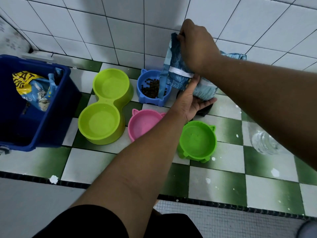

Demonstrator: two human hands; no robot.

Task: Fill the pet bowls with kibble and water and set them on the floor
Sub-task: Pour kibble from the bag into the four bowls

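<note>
Two hands hold one kibble bag (173,73): the right hand (197,47) grips its crumpled upper end from above, and the left hand (188,102) lies palm-up beneath it, fingers straight, thumb against its face. The bag tilts so its lower end dips into the blue cat-eared bowl (145,83), the only one of three cat-eared bowls holding kibble (151,90), at the floor's (214,177) wall edge just left of both hands. Nearer stand the pink bowl (144,124) and green bowl (197,141), one lime double bowl (106,107) further left, then one blue bin (51,109); one water bottle (264,143) lies right.
</note>
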